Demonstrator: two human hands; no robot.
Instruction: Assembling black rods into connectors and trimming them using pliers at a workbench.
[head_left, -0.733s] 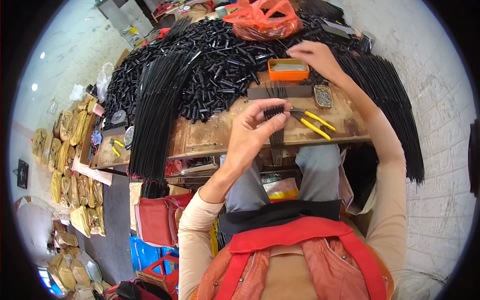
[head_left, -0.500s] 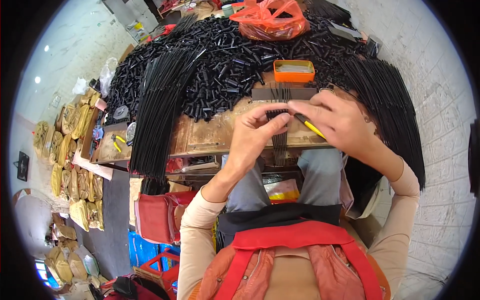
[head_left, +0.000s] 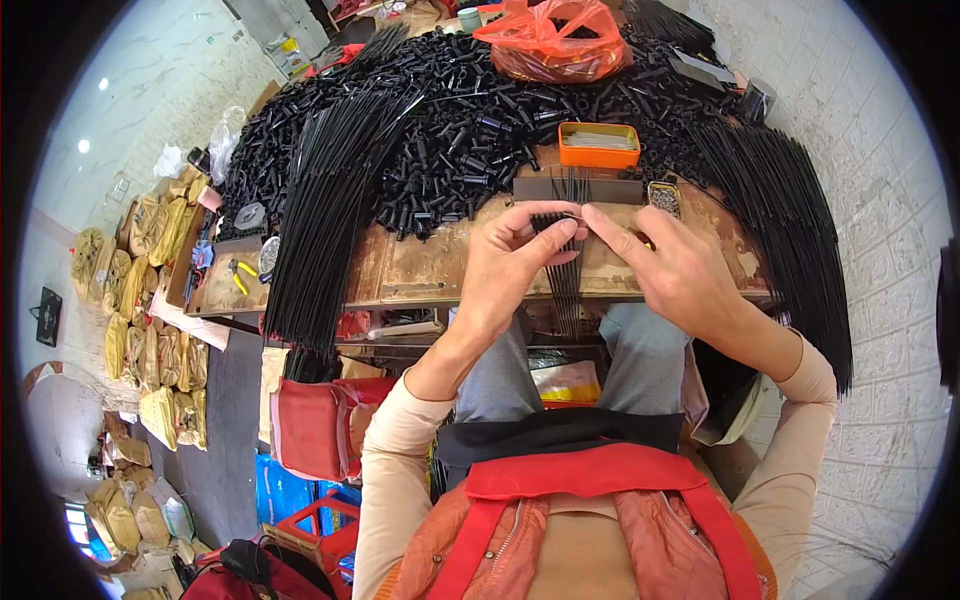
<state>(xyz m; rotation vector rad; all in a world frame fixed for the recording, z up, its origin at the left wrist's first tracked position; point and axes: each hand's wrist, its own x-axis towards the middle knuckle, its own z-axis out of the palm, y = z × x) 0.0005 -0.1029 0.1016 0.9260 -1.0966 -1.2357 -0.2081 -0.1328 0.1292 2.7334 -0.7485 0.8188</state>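
My left hand (head_left: 508,262) is closed around a row of thin black rods (head_left: 566,290), pinching them near their upper part between thumb and fingers. The rods hang down past the table's front edge, with their tops crossing a grey bar. My right hand (head_left: 683,268) meets them from the other side, its index fingertip touching beside my left thumb and its other fingers curled. What those curled fingers hold is hidden. Under the right hand, a bit of a yellow-handled tool (head_left: 650,243) shows; I cannot tell whether it is held.
The grey bar (head_left: 535,190) lies behind my hands, near an orange box (head_left: 598,158) of thin pieces and a small tray (head_left: 664,197) of metal bits. Black tubular parts (head_left: 440,160) are heaped behind. Bundles of black rods (head_left: 325,220) overhang the table (head_left: 420,265) on both sides.
My right hand has shifted slightly down and its index finger is now stretched toward the rods. More of the yellow tool is now covered; the small metal-bit tray shows better.
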